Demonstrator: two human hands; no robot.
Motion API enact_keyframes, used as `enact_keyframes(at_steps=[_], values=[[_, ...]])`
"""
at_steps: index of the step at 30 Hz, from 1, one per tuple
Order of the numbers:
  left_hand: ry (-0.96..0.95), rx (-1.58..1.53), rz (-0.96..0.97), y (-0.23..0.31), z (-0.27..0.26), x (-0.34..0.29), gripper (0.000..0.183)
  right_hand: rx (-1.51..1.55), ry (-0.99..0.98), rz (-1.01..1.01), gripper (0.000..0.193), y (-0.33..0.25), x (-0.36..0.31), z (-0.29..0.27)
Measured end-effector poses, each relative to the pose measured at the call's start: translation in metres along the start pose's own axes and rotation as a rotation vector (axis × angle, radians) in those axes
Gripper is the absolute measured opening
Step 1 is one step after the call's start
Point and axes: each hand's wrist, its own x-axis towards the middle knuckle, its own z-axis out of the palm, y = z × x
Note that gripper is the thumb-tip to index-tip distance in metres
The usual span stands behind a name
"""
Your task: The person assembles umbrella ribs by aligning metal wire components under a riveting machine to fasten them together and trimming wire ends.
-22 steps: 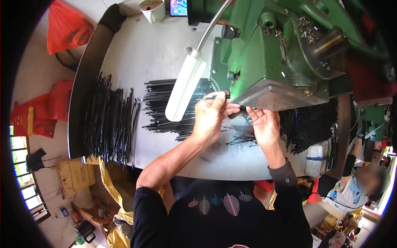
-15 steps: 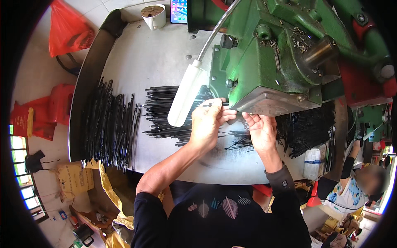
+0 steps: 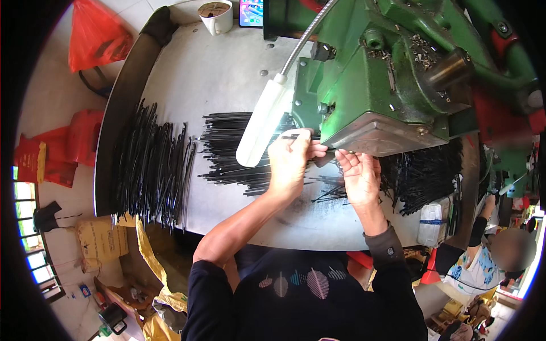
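My left hand (image 3: 291, 159) pinches a thin black rod (image 3: 296, 137) and holds it at the mouth of the green machine (image 3: 392, 74). My right hand (image 3: 359, 177) is just to its right under the machine's grey metal base, palm up, fingers curled; whether it holds anything is hidden. A stack of straight black rods (image 3: 233, 153) lies to the left of my left hand on the grey metal table (image 3: 216, 74). A tangled heap of black pieces (image 3: 424, 173) lies to the right of my right hand.
A white lamp head (image 3: 259, 128) on a flexible neck hangs over the rods. Another spread of black rods (image 3: 151, 167) lies at the table's left edge. A cup (image 3: 216, 14) and a phone (image 3: 253, 11) stand at the far side. A person (image 3: 500, 256) sits at the right.
My head has shifted, so the machine sits more to the right in view. Both hands stay at the machine's mouth, the left still pinching a rod.
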Motion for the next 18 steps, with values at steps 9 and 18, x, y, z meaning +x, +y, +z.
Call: enact_keyframes(at_steps=[9,18], values=[[0.042,0.103,0.033,0.002,0.002,0.002,0.029,-0.043,0.069,0.090,0.024,-0.012,0.000,-0.002],[-0.073,0.072,0.054,0.005,0.006,0.007,0.029,0.006,0.033,0.111,0.021,-0.029,0.010,-0.019]])
